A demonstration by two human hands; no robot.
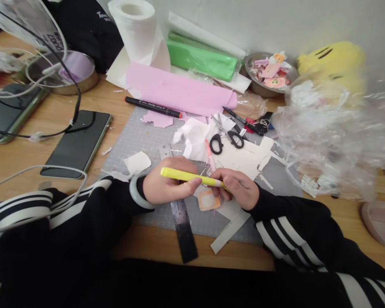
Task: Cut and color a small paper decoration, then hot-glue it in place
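A yellow highlighter marker [182, 175] is held level between my two hands above the grey cutting mat [122, 149]. My left hand [165, 184] is closed around its barrel, with the thumb along the near side. At the marker's right end, by the pale collar, the fingers of my right hand [239, 186] are closed; whether a cap is between them is hard to see. Just below lies a small orange-bordered paper piece [208, 200]. A metal ruler [182, 226] passes under my left hand. Black-handled scissors [226, 139] and a pink marker [209, 153] lie beyond.
Pink paper [179, 87], a black marker [152, 107] and a paper roll [134, 34] are at the back. A metal bowl [253, 83] holds paper cutouts. Clear plastic bags [333, 137] crowd the right; a phone [78, 143] and cables lie left.
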